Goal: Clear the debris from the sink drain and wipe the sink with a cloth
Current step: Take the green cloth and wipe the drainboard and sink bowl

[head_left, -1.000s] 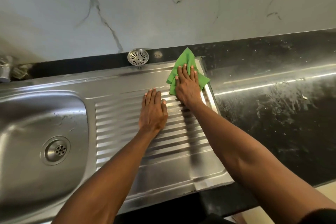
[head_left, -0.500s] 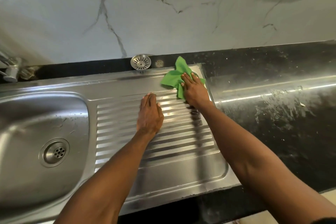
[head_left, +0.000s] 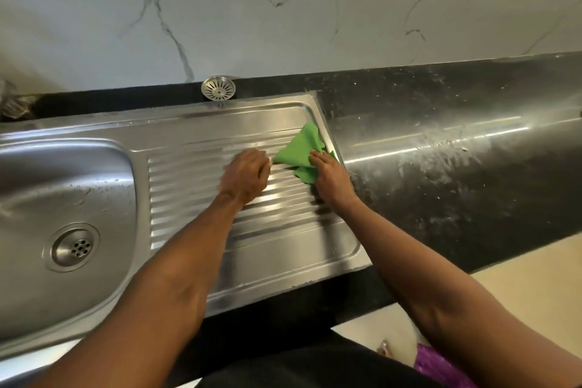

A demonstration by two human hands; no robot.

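Both hands are on the ribbed drainboard [head_left: 195, 186] of the steel sink [head_left: 37, 186]. The right hand [head_left: 330, 178] presses the green cloth [head_left: 300, 148] flat against the drainboard's right edge, fingers spread over it rather than closed around it. The left hand [head_left: 245, 175] sits just beside the cloth, fingers curled under, holding nothing visible. The drain [head_left: 75, 246] lies bare in the basin, and the strainer [head_left: 218, 87] rests on the desk [head_left: 456, 167] behind.
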